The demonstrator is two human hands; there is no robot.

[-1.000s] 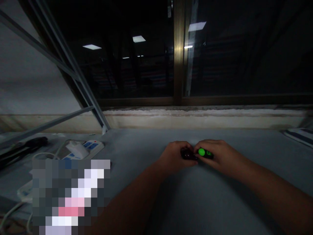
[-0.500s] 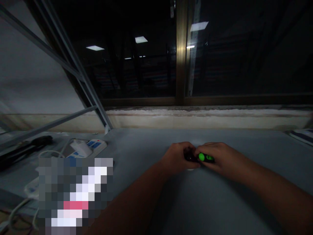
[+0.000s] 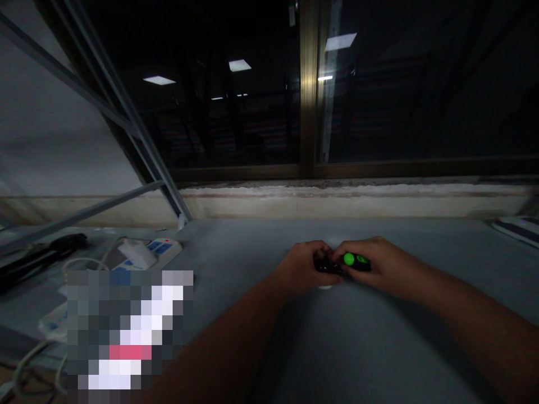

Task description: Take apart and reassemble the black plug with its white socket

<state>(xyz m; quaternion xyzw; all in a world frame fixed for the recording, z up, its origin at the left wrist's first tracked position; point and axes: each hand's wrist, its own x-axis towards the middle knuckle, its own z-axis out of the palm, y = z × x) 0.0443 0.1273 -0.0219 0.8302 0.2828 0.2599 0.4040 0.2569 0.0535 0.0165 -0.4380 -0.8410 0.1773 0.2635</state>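
The left hand (image 3: 301,268) and the right hand (image 3: 374,264) are both curled tight around a small black thing with green spots (image 3: 343,262), held between them just above the desk (image 3: 337,348).

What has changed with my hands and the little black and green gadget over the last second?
Almost nothing. Both hands dipped slightly nearer half a second ago, then returned. The left hand and right hand still pinch the black and green gadget together over the grey table. The power strip at the left has not moved.
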